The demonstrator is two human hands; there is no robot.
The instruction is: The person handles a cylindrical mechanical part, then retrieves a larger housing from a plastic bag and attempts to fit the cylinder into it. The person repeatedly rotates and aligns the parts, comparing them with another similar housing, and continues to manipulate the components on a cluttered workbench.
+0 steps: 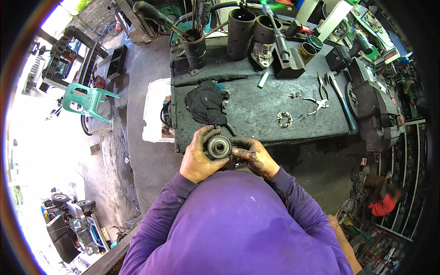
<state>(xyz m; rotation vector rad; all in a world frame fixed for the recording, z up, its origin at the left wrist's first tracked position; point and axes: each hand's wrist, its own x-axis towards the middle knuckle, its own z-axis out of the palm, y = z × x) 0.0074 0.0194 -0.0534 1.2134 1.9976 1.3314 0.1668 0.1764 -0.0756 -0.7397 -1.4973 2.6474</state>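
Toothed metal gear [219, 146]: held between both hands, just off the near edge of the dark workbench [261, 110]. From the left: green plastic chair [90, 100] on the floor, well apart; white box [153, 110] beside the bench end. Left hand [198, 156] grasping the gear, fingers and thumb curled about its left side. Crumpled black cloth [205, 101] on the bench, just beyond. Right hand [257, 158] pinching the gear's right rim, thumb smudged dark. Further right: notched ring [278, 120] lying flat, pliers [322, 103] with handles spread, long blue-handled tool [343, 101], bulky vise [376, 107] at the bench's right end.
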